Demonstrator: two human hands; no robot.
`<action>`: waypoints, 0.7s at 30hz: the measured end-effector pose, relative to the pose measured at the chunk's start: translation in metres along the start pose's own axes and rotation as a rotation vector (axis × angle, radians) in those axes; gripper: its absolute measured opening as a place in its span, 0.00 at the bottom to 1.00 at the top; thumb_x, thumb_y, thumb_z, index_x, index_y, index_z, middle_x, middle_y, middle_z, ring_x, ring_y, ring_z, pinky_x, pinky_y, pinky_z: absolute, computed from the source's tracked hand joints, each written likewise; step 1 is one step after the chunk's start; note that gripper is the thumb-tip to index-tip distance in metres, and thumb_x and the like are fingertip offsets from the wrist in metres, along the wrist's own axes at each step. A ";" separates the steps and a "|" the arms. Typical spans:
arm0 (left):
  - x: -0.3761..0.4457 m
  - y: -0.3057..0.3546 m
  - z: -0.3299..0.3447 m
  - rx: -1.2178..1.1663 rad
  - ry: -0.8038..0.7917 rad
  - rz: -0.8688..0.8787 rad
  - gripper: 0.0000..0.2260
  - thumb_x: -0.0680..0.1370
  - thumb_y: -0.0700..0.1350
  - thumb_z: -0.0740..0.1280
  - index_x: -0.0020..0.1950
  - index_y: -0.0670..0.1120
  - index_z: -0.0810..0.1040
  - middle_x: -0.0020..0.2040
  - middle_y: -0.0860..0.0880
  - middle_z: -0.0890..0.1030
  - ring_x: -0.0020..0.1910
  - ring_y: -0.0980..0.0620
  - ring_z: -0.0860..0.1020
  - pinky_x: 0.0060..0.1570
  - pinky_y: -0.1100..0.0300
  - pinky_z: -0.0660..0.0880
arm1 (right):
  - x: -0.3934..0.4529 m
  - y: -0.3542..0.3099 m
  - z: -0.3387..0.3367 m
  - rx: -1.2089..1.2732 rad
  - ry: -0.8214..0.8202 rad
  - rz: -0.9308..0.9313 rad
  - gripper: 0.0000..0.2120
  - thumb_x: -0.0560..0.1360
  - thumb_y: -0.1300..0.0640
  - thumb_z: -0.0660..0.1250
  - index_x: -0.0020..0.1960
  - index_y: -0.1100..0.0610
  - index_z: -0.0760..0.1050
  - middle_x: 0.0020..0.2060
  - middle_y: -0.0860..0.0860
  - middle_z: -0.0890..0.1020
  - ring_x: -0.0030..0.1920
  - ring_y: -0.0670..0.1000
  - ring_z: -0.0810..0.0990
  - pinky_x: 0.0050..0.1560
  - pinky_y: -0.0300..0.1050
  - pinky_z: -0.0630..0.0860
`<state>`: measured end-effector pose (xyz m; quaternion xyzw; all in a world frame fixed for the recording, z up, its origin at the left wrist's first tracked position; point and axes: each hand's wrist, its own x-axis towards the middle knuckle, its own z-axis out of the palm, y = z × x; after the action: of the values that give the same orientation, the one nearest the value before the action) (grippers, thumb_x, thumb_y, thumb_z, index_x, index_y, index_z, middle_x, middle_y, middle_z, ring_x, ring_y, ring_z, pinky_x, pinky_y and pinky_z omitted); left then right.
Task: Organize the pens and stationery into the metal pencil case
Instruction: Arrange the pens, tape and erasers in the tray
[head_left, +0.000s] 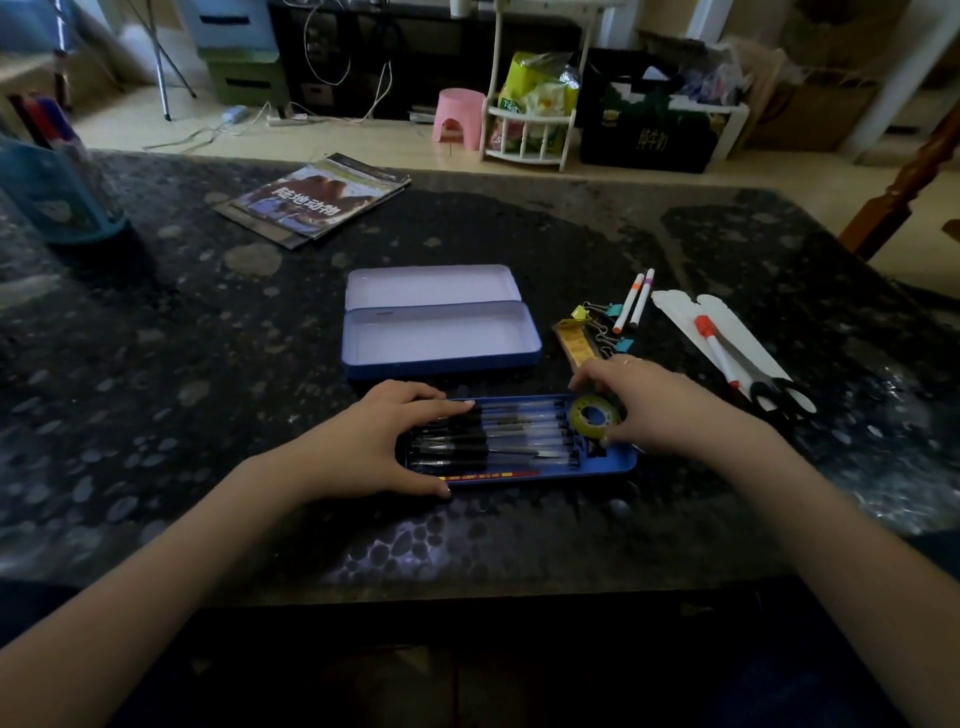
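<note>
Resting in blue tray (618, 462): black pens (493, 434), tape roll (594, 415) pinched by right hand (670, 405); left hand (374, 441) splayed, gripping tray end.

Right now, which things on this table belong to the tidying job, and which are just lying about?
Job: blue tray with pens, tape roll, open metal case, two markers, binder clips, scissors.

Lying about: magazines, blue pen holder.

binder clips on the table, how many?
3 visible: yellow one, teal one next to it, another teal one by the right hand. The hand may hide more.
</note>
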<state>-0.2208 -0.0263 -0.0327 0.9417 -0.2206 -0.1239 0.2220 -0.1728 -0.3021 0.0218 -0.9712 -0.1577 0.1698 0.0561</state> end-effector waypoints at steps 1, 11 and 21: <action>0.000 0.001 -0.001 0.000 -0.002 -0.002 0.35 0.59 0.77 0.58 0.65 0.75 0.53 0.65 0.62 0.60 0.67 0.62 0.56 0.69 0.62 0.55 | 0.000 0.000 -0.001 0.031 -0.010 -0.006 0.29 0.66 0.54 0.76 0.62 0.41 0.67 0.62 0.46 0.72 0.63 0.49 0.72 0.63 0.54 0.72; -0.001 0.005 -0.003 -0.023 -0.002 -0.011 0.36 0.61 0.72 0.64 0.66 0.72 0.54 0.64 0.64 0.60 0.66 0.64 0.56 0.67 0.64 0.54 | 0.005 0.008 -0.003 0.111 -0.050 0.022 0.28 0.69 0.55 0.74 0.65 0.42 0.68 0.63 0.46 0.73 0.62 0.49 0.73 0.62 0.51 0.73; 0.001 0.001 -0.002 -0.034 0.014 -0.004 0.39 0.59 0.74 0.64 0.68 0.69 0.56 0.64 0.66 0.61 0.66 0.63 0.58 0.68 0.63 0.56 | 0.003 0.059 -0.027 -0.015 -0.085 0.362 0.10 0.72 0.63 0.71 0.40 0.50 0.73 0.49 0.52 0.78 0.49 0.51 0.75 0.47 0.43 0.72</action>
<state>-0.2197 -0.0263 -0.0305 0.9391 -0.2149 -0.1213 0.2392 -0.1438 -0.3584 0.0362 -0.9760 0.0163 0.2169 0.0107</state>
